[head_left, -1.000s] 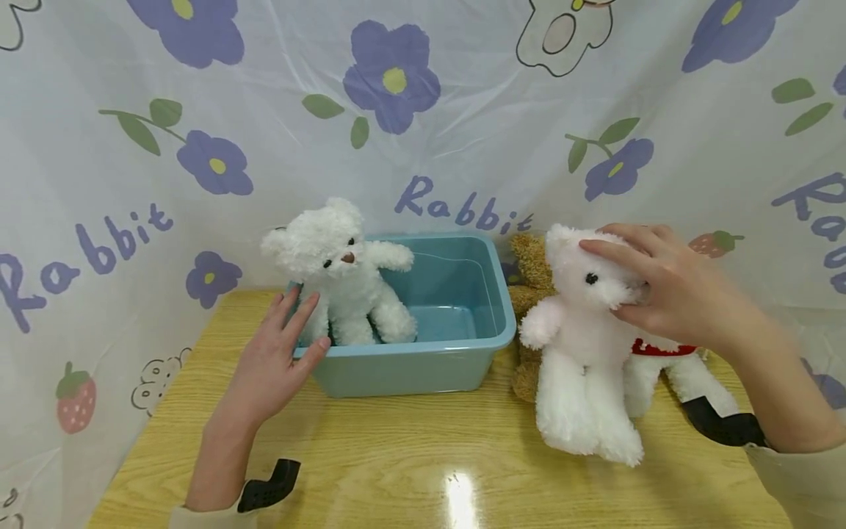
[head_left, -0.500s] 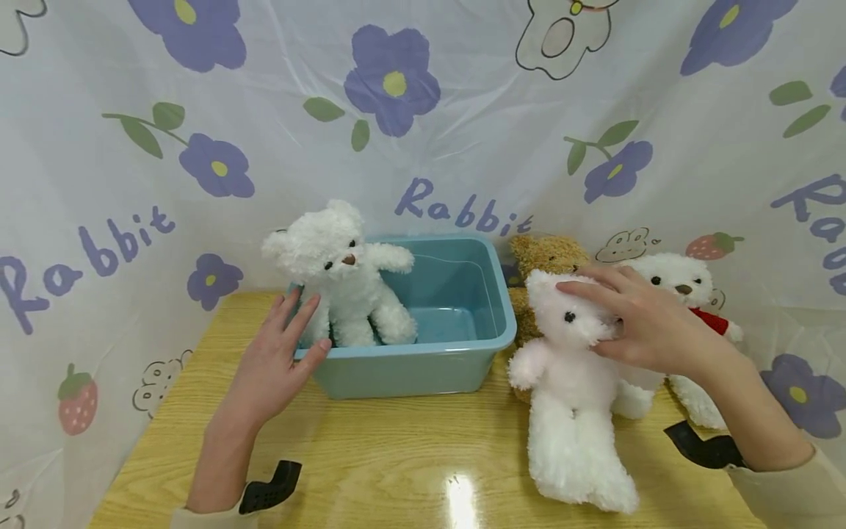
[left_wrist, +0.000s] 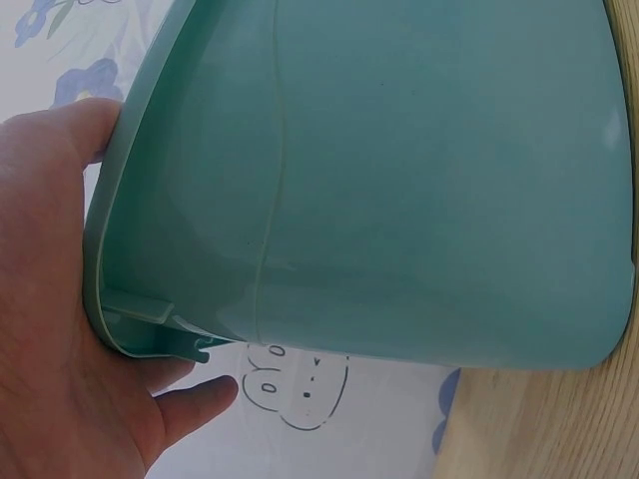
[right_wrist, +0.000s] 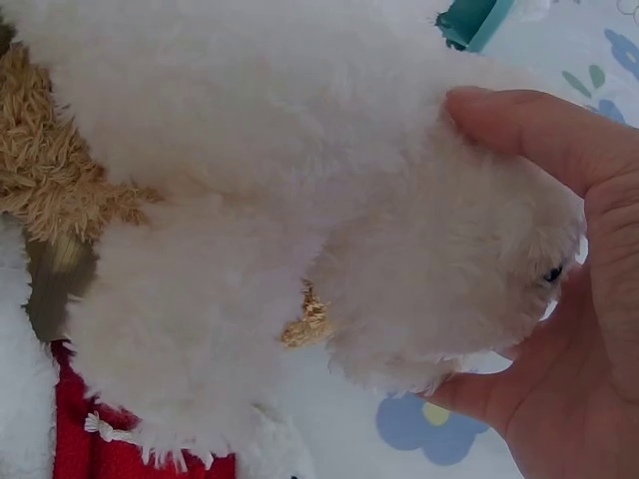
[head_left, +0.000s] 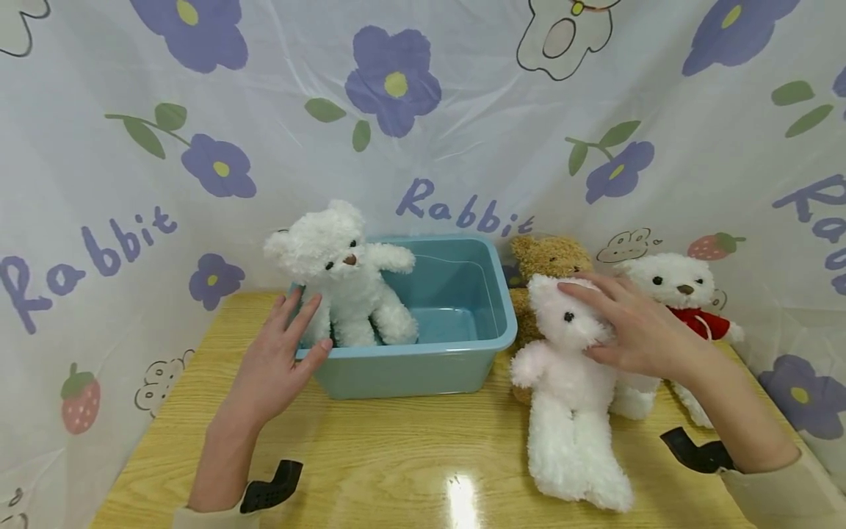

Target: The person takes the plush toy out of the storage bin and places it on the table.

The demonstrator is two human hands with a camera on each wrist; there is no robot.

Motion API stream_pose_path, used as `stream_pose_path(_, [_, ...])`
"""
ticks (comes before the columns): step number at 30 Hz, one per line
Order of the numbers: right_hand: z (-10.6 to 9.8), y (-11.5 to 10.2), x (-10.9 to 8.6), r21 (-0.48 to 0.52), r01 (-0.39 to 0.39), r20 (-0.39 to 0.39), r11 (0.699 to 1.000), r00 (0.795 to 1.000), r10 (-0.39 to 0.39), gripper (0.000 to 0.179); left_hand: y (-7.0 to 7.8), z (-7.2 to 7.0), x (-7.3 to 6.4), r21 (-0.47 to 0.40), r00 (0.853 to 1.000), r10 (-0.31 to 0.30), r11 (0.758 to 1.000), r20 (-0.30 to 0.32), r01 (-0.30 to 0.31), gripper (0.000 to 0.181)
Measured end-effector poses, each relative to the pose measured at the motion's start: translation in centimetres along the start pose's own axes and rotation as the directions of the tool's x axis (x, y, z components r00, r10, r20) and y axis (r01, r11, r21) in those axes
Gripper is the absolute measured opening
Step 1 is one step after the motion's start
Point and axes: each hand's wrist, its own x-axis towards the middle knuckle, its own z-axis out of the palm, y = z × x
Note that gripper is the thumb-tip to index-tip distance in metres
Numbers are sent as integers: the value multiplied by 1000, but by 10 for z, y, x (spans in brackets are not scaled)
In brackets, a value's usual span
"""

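My right hand (head_left: pixel 644 323) grips a fluffy pinkish-white teddy bear (head_left: pixel 575 411) by its head, the fingers over the top and the thumb at the side of the face. In the right wrist view the fur of this teddy bear (right_wrist: pixel 429 249) lies between thumb and fingers. My left hand (head_left: pixel 274 360) rests on the front left corner of a blue-green plastic tub (head_left: pixel 410 371), fingers spread and fairly straight. The left wrist view has the palm against the rim of the tub (left_wrist: pixel 419 190). Inside the tub's left end sits a white teddy bear (head_left: pixel 350 294), head above the rim.
Right of the tub, a brown teddy bear (head_left: pixel 548 253) is partly hidden behind the pinkish-white one. A white teddy bear in a red top (head_left: pixel 684 283) sits farther right. The wooden table (head_left: pixel 383 463) meets a printed cloth backdrop (head_left: pixel 463 95).
My right hand has moved the pinkish-white bear down and toward me, slightly left. The brown bear's face and the red-topped bear have come into sight. My left hand stays on the tub.
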Motion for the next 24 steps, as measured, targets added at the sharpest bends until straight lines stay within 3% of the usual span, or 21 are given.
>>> stream_pose_path(10, [-2,-6,-3,6,33,-54,999,998,-33,101,1,0,0,-1,1000,0,1000,3,0,72])
stream_pose_path(16, [-3,-8,-4,47,29,-24,998,999,-28,99,0,0,0,1,1000,1,1000,0,-1,72])
stream_pose_path(24, [-7,-11,-5,29,29,-7,999,1000,-29,93,2,0,1,-1,1000,-3,1000,6,3,72])
